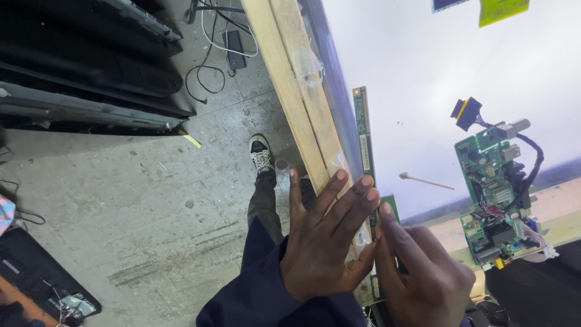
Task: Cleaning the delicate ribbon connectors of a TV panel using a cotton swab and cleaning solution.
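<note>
While flat, hands [375, 254] on strip board [363, 136]

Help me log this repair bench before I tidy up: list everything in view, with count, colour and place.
Narrow circuit strip: one, green, along the panel's edge beside the wooden batten.
Wooden batten: one, pale, running from top centre down to the hands.
White panel: one, white-lilac, upper right.
Circuit board: one, green with wires, right side.
Flat ribbon connector: one, black and yellow, above the board.
Swab stick: one, pale, on the panel.
Black casings: several, stacked upper left.
Cables: black and white, on the floor at top.
Concrete floor: grey.
Shoe: one, black and white, on the floor.
Left hand: fingers spread, over the batten's end.
Right hand: at the strip's lower end; grip cannot be told.
</note>
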